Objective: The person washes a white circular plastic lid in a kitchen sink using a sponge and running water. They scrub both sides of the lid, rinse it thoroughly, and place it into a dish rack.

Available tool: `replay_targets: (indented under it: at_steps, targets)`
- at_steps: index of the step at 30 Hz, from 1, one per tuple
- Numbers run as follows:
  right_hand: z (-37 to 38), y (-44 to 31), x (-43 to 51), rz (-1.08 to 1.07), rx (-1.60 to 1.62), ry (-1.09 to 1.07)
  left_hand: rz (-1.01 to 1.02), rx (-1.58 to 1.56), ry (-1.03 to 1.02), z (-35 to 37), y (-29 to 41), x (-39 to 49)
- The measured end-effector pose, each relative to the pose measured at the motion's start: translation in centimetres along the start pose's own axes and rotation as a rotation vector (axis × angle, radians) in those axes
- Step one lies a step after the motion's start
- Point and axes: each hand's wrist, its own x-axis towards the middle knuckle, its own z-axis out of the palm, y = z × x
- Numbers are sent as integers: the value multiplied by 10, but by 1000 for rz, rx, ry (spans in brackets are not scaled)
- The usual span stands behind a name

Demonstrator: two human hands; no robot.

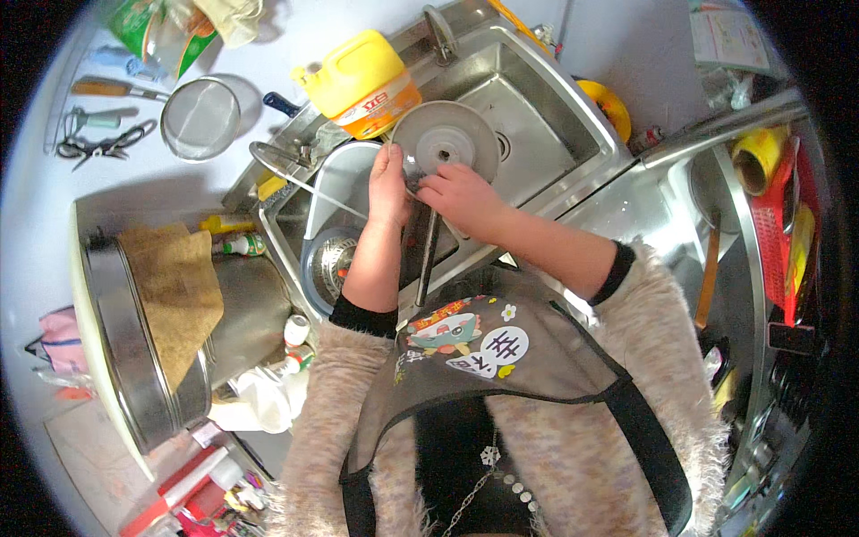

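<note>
A round, shallow greyish disc (480, 127) with a paler raised centre and a small hole is held over the sink divider. My left hand (389, 184) grips its left rim, thumb up along the edge. Curled over the near rim are the fingers of my right hand (463, 201); what lies under the fingertips is hidden. A dark, shiny rod (427, 258) runs from beneath the disc towards my apron; whether the two are joined cannot be seen. Below my left forearm, a grey and white bucket (345, 174) with a perforated metal basket (330, 265) stands in the left basin.
The steel right basin (537, 127) lies beyond the disc, under a faucet (441, 40). A yellow jug (366, 80) stands behind the bucket. On the wall hangs a round strainer (200, 119). A large steel pot (121, 335) draped with brown cloth (171, 288) is at left, a wooden-handled pan (710, 275) at right.
</note>
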Motion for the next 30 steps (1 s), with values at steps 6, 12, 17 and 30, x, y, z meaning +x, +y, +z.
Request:
replay_targets:
  at_steps: [6,12,17,30]
  targets:
    - [-15,67,-39,-264,-13,-114,583,781,6,21,-4,0]
    - [-46,118,-28,-267,-165,-220,640,997,13,28,-2,-1]
    - [-42,134,-13,-282,-270,25,632,1104,15,21,8,0]
    - [-11,107,31,132,-33,476,585,969,95,15,1,-5]
